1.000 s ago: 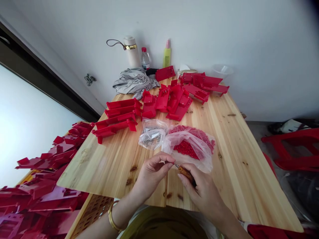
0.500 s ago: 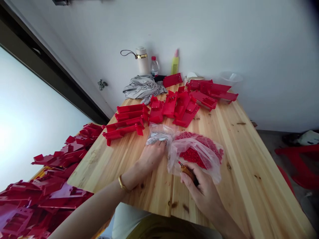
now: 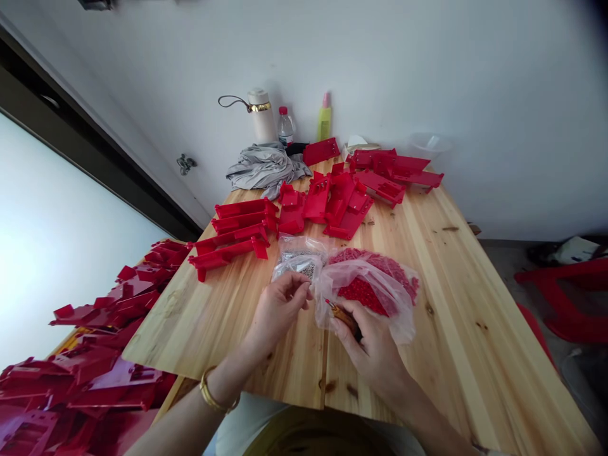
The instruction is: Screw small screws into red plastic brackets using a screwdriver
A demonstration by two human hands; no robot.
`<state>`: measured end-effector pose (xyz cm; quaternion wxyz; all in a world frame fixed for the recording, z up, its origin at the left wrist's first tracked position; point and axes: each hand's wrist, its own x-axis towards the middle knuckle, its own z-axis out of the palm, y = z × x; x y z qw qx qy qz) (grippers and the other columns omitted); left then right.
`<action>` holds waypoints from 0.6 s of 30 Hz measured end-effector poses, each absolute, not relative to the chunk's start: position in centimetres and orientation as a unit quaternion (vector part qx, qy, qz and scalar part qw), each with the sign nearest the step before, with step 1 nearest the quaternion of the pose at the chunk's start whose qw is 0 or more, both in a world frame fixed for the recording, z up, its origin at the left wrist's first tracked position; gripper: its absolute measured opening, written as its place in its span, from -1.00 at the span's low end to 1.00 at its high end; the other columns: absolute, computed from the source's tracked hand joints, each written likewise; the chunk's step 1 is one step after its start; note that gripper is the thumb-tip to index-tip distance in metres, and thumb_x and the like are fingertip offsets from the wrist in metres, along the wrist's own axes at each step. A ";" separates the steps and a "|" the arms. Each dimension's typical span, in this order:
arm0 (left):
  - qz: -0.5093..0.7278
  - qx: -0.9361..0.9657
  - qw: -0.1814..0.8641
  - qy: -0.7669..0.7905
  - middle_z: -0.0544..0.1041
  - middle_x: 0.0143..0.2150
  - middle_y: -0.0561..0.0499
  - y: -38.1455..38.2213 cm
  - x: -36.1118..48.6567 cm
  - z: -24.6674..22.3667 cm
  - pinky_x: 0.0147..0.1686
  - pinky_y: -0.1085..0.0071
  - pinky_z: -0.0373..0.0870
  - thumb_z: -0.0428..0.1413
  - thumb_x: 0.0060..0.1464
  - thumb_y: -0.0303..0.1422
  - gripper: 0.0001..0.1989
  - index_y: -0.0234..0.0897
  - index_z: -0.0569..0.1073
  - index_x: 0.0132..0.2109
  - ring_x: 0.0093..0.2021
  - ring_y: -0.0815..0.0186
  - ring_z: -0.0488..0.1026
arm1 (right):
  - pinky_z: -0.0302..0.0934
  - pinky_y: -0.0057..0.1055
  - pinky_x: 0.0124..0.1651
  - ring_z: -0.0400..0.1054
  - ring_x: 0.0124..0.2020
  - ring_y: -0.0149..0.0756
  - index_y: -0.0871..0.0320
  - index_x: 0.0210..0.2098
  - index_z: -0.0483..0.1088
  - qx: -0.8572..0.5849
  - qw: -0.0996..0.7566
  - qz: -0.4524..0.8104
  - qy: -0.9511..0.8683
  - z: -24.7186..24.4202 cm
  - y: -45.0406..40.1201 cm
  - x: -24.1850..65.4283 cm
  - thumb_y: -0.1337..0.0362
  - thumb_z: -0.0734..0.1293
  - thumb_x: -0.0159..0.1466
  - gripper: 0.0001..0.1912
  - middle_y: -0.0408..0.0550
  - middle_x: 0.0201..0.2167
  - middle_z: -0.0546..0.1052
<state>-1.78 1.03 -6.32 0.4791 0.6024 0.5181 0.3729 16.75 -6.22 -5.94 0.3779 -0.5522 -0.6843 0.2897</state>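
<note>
My left hand (image 3: 281,303) is closed in a pinch just in front of a clear bag of small metal pieces (image 3: 304,269). Whatever lies between its fingertips is too small to make out. My right hand (image 3: 373,345) wraps round a short wooden-handled tool (image 3: 346,318), its thin tip pointing up and left with a small red piece at the end. Behind that hand, an open clear bag (image 3: 403,323) holds a heap of tiny red plastic parts (image 3: 365,294). The two bags lie side by side, touching.
Several red plastic housings (image 3: 228,250) stand in a row on the wooden table (image 3: 456,329), with more (image 3: 349,215) farther back. A grey cloth (image 3: 266,166), a white flask (image 3: 262,120), a small bottle (image 3: 285,128) and a yellow bottle (image 3: 324,120) stand near the wall. More red housings (image 3: 109,354) are piled at left.
My left hand has come back out of the bag of metal pieces and now pinches in front of it. My right hand keeps its hold on the tool. The view has shifted slightly.
</note>
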 end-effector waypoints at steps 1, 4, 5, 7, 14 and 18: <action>0.389 0.555 0.536 0.502 0.54 -0.41 0.02 0.5 -1.5 -5.8 -0.56 0.50 0.33 0.10 0.22 -0.25 -0.84 -0.26 0.44 -0.21 -0.46 0.33 0.48 | 0.39 -0.35 -0.23 0.55 -0.28 -0.23 0.13 -0.07 0.39 -0.553 0.379 0.286 -0.685 -5.9 -6.2 16.5 0.24 0.22 0.43 -0.83 0.00 -0.23 0.64; 0.417 0.488 0.605 0.471 0.54 -0.41 0.02 -0.8 -0.7 -4.6 -0.56 0.52 0.39 0.17 0.18 -0.22 -0.79 -0.29 0.43 -0.22 -0.43 0.34 0.50 | 0.39 -0.37 -0.23 0.56 -0.27 -0.24 0.11 -0.07 0.38 -0.547 0.387 0.272 -0.690 -6.0 -6.1 16.0 0.23 0.21 0.43 -0.84 -0.01 -0.23 0.64; 0.424 0.484 0.608 0.466 0.54 -0.42 0.03 -1.1 -0.5 -4.4 -0.55 0.52 0.41 0.18 0.17 -0.23 -0.79 -0.30 0.43 -0.23 -0.43 0.35 0.50 | 0.40 -0.37 -0.23 0.56 -0.27 -0.24 0.11 -0.07 0.37 -0.545 0.389 0.265 -0.693 -6.0 -6.1 15.9 0.23 0.21 0.44 -0.84 -0.01 -0.23 0.64; 0.431 0.484 0.608 0.457 0.54 -0.43 0.03 -1.5 -0.3 -4.2 -0.53 0.52 0.43 0.19 0.17 -0.24 -0.80 -0.31 0.44 -0.24 -0.44 0.36 0.50 | 0.41 -0.37 -0.21 0.57 -0.25 -0.24 0.11 -0.06 0.37 -0.546 0.392 0.252 -0.697 -6.1 -6.3 15.9 0.24 0.21 0.44 -0.84 0.00 -0.21 0.64; 0.443 0.506 0.568 0.475 0.56 -0.44 0.04 -2.3 0.0 -4.8 -0.50 0.52 0.47 0.18 0.21 -0.25 -0.82 -0.30 0.45 -0.21 -0.44 0.37 0.51 | 0.42 -0.36 -0.19 0.57 -0.23 -0.23 0.11 -0.04 0.37 -0.556 0.390 0.241 -0.693 -6.2 -6.9 16.0 0.27 0.21 0.43 -0.84 0.00 -0.21 0.65; 0.451 0.495 0.575 0.470 0.56 -0.44 0.04 -2.4 0.4 -4.8 -0.50 0.52 0.48 0.17 0.21 -0.25 -0.82 -0.30 0.45 -0.21 -0.44 0.37 0.52 | 0.42 -0.36 -0.18 0.58 -0.21 -0.23 0.11 -0.02 0.36 -0.551 0.396 0.235 -0.696 -6.1 -7.0 16.3 0.28 0.22 0.43 -0.83 -0.01 -0.19 0.64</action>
